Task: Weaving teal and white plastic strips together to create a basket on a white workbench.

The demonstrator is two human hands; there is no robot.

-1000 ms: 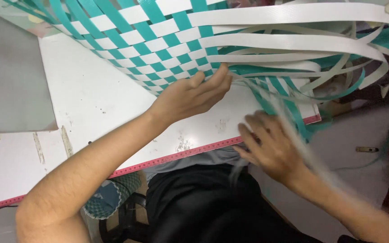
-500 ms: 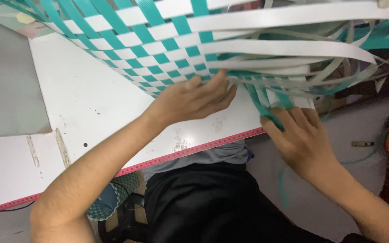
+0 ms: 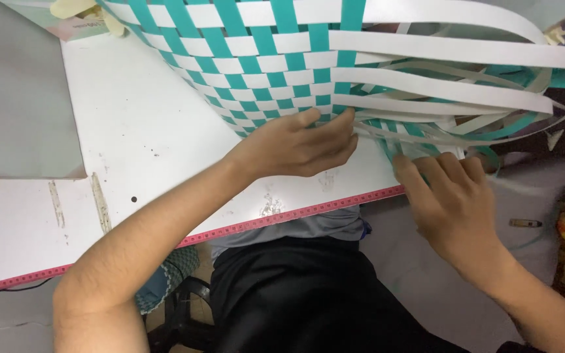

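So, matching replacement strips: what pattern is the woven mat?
Teal and white checkerboard weave on the woven mat, in the head view.

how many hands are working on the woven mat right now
2. The left hand presses on the lower edge of the teal and white woven mat. The right hand reaches into the loose strips at the table edge. No other hands show.

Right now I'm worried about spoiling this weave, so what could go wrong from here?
The left hand presses only the corner of the woven mat; the finished checks there could loosen if it slips. The loose white strips and teal strips fan out tangled past the table edge, so the right hand might catch the wrong one or kink it.
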